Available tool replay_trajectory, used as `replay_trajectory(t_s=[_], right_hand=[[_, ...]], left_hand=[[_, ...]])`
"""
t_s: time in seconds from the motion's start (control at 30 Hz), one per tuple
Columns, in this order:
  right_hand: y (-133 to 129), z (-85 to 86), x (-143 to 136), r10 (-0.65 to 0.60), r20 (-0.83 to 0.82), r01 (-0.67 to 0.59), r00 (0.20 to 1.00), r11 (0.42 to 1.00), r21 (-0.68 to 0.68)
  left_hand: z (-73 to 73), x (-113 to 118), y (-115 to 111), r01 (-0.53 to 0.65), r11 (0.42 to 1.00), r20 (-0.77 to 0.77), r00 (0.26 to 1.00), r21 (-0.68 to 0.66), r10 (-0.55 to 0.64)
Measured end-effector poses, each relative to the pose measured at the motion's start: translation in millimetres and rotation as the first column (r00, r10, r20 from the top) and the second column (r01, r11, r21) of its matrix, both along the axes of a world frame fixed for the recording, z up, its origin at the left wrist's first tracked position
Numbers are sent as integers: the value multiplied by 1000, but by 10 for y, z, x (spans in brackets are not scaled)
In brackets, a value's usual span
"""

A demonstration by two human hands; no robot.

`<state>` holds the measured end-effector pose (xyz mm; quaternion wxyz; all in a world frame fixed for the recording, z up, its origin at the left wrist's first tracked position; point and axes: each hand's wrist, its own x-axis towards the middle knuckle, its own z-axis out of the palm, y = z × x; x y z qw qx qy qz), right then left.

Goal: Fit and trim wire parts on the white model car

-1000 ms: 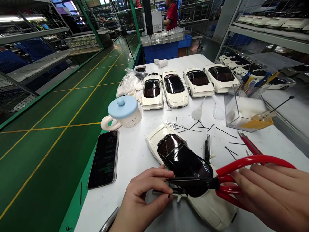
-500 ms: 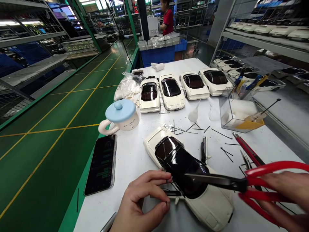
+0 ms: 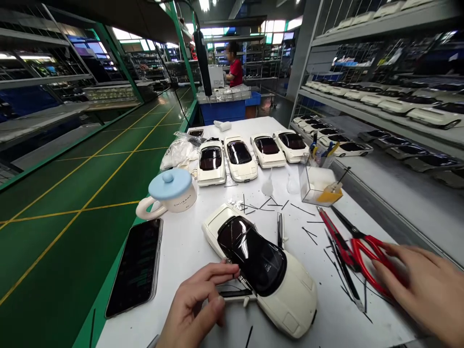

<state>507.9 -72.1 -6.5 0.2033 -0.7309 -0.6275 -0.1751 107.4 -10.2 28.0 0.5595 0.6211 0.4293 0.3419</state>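
- The left hand (image 3: 197,309) rests low at the near edge of the white worktop (image 3: 181,251), its fingers curled and pinched on a small part at the open door of the white model car (image 3: 261,273); what exactly the fingertips grip is too small to tell.
- That model car lies diagonally in front of the person, with a dark glossy roof and windscreen, its nose pointing towards the near right corner of the worktop.
- The right hand (image 3: 424,290) lies flat and loosely open at the right of the worktop, its fingers on the red handles of the scissors (image 3: 362,249), which rest on the surface with the blades pointing away from the person.
- A second red-handled tool (image 3: 331,229) lies just beside the scissors, and thin black strips (image 3: 308,234) are scattered over the worktop around them.
- A black smartphone (image 3: 136,266) lies at the left edge of the worktop, screen up, near the left hand.
- Beyond it stands a cream mug with a light blue lid (image 3: 168,193).
- Four more white model cars (image 3: 239,157) are lined up in a row farther back.
- A clear plastic box (image 3: 319,186) holding small tools stands right of the row.
- A crumpled plastic bag (image 3: 179,150) lies left of the row.
- Shelves (image 3: 391,111) on the right carry further model cars.
- A person in a red shirt (image 3: 235,70) stands at a far bench.
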Motion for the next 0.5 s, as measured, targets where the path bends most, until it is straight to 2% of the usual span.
replay_trajectory(t_s=[0.03, 0.07, 0.13, 0.2, 0.27, 0.37, 0.43, 0.5], right_hand=[[87, 97, -124, 32, 2, -31, 1000, 993, -117], [194, 193, -261, 33, -24, -36, 999, 991, -128], [480, 353, -552, 109, -160, -132, 981, 981, -141], [857, 441, -828, 167, -357, -237, 919, 958, -161], [1277, 452, -1048, 140, -518, -282, 844, 937, -206], [1814, 370, -1248, 133, -567, -280, 813, 943, -180], [2022, 294, -1311, 129, -605, -275, 786, 949, -156], [2095, 244, -1338, 137, -650, -266, 748, 958, -104]], left_hand=[[6, 6, 3, 4, 1000, 4, 1000, 10, -4], [10, 13, 7, 5, 1000, 10, 1000, 17, -5], [16, 27, 13, 0, 1000, 37, 999, 27, -1], [15, 41, 19, -9, 999, 78, 997, 33, 6], [10, 51, 22, -18, 999, 105, 994, 38, 13], [2, 65, 19, -47, 998, 143, 989, 51, 39], [-2, 77, 13, -78, 996, 206, 976, 50, 66], [-6, 88, 7, -96, 995, 279, 957, 30, 84]])
